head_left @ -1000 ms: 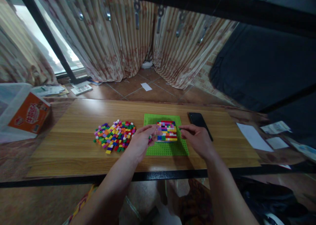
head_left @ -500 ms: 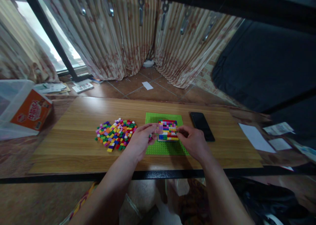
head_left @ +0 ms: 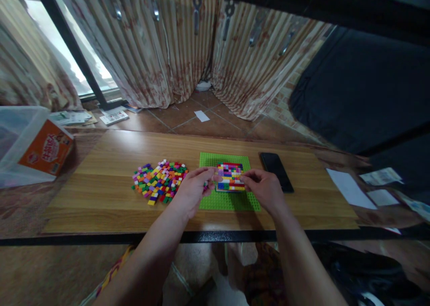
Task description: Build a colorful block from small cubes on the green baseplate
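Observation:
A block of multicoloured building bricks (head_left: 231,179) stands in rows on a green studded baseplate (head_left: 228,204). My left hand (head_left: 196,187) is closed at the block's left side, with small coloured building bricks (head_left: 205,186) showing between its curled fingers. Thumb and forefinger of my right hand (head_left: 265,187) are pinched together at the right edge of the block; whatever lies between them is too small or hidden to make out. To the left of my left hand is a loose heap of small bricks (head_left: 159,180) in many colours, partly covered by that hand.
A black phone (head_left: 277,171) lies right of the baseplate on the wooden table (head_left: 110,212). Off the table's left end stands a clear plastic bin (head_left: 27,118) with an orange label. Papers (head_left: 349,187) lie past the right end. A dark metal bar (head_left: 215,237) runs along the front edge.
The whole view has shifted slightly, so the table things appear a little further right. Both hands stay at the brick block in nearly the same pose.

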`<act>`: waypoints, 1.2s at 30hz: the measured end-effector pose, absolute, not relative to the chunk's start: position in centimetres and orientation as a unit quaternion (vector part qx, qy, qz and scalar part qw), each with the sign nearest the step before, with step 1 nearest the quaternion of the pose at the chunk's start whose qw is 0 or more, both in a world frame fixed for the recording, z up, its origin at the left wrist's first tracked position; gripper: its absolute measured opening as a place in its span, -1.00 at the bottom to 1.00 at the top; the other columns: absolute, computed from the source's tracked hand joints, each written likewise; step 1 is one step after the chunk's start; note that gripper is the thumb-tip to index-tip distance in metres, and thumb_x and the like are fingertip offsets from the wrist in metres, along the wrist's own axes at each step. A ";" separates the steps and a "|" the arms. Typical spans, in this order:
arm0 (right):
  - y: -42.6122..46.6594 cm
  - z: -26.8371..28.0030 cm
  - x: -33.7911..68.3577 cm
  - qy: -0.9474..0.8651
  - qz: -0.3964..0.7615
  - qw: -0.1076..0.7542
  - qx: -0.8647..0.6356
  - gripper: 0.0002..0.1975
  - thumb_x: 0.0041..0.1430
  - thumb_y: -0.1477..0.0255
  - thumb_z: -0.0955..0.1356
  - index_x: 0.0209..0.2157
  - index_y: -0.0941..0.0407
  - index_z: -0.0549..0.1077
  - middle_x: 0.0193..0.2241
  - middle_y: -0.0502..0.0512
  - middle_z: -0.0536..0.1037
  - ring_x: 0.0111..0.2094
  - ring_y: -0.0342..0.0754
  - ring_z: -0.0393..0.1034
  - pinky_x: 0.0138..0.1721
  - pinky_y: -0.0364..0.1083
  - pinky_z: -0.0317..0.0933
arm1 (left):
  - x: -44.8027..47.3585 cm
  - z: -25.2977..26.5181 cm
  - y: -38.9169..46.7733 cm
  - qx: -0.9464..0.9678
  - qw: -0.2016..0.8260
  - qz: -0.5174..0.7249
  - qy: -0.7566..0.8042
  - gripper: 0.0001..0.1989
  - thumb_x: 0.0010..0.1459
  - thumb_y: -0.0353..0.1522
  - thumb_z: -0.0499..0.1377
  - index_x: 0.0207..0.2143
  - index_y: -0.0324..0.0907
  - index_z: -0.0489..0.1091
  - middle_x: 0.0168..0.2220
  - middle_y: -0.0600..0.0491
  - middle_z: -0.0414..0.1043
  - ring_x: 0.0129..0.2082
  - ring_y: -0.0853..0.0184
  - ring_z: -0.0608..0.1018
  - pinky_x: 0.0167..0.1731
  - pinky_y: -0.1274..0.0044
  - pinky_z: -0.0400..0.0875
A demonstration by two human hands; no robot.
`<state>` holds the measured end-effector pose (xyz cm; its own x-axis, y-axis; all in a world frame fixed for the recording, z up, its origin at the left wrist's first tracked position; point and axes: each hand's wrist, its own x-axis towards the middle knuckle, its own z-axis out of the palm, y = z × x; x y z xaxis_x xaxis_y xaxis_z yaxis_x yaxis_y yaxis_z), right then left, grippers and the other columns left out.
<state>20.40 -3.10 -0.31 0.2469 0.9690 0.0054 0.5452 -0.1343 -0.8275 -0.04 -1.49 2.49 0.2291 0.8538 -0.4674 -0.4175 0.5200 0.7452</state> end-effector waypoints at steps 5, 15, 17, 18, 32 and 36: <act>-3.0 0.1 20.9 -0.515 0.294 0.384 -0.708 -0.79 0.04 0.27 0.36 -0.47 0.12 0.50 -0.68 -0.02 0.48 -0.62 -0.09 0.38 -0.51 -0.11 0.23 | -0.1 2.3 -1.3 0.246 0.746 0.425 0.450 -0.88 0.02 -0.40 0.27 -0.36 -0.26 0.54 -0.44 -0.01 0.52 -0.58 0.53 0.37 -0.55 0.65 0.19; -2.6 -1.3 20.7 -0.469 0.355 0.404 -0.701 -0.68 -0.13 0.16 0.46 -0.45 0.14 0.50 -0.59 0.02 0.51 -0.59 -0.12 0.33 -0.55 -0.11 0.23 | 0.1 2.2 -1.4 0.237 0.744 0.435 0.448 -0.83 0.03 -0.36 0.29 -0.33 -0.28 0.54 -0.45 -0.02 0.52 -0.59 0.55 0.37 -0.57 0.67 0.18; -2.5 -1.3 20.4 -0.447 0.378 0.420 -0.693 -0.67 -0.15 0.16 0.48 -0.47 0.14 0.49 -0.63 -0.01 0.48 -0.63 -0.15 0.28 -0.58 -0.12 0.21 | 0.1 2.2 -1.4 0.233 0.746 0.436 0.446 -0.84 0.04 -0.37 0.28 -0.33 -0.29 0.54 -0.46 -0.02 0.52 -0.59 0.55 0.38 -0.57 0.67 0.20; -2.5 -1.3 20.3 -0.438 0.385 0.428 -0.691 -0.67 -0.17 0.16 0.49 -0.48 0.14 0.48 -0.65 -0.02 0.47 -0.64 -0.15 0.28 -0.60 -0.12 0.21 | 0.1 2.2 -1.3 0.230 0.747 0.438 0.445 -0.85 0.05 -0.37 0.28 -0.33 -0.30 0.53 -0.46 -0.02 0.52 -0.59 0.55 0.38 -0.56 0.68 0.21; -3.6 1.1 17.6 -0.582 0.240 0.490 -0.603 -0.83 0.11 0.32 0.40 -0.46 0.11 0.53 -0.48 0.01 0.55 -0.42 -0.09 0.42 -0.35 -0.11 0.28 | 0.4 3.0 -1.1 0.131 0.838 0.406 0.340 -0.61 0.29 -0.21 0.01 -0.29 -0.37 0.47 -0.25 -0.21 0.52 -0.26 0.29 0.56 -0.19 0.51 0.45; -4.5 1.8 15.2 -0.688 0.266 0.444 -0.509 -0.92 0.16 0.43 0.38 -0.34 0.05 0.56 -0.33 0.03 0.56 -0.24 -0.06 0.44 -0.19 -0.07 0.30 | 0.3 2.7 -1.1 0.125 0.846 0.414 0.314 -0.60 0.28 -0.18 0.02 -0.31 -0.34 0.47 -0.29 -0.14 0.50 -0.30 0.32 0.53 -0.27 0.54 0.41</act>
<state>15.24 -4.52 1.80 -0.0887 0.9364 0.3395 0.4640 0.3405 -0.8178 0.34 -1.11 2.72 0.4609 0.7777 -0.4274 -0.6214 0.6267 0.4702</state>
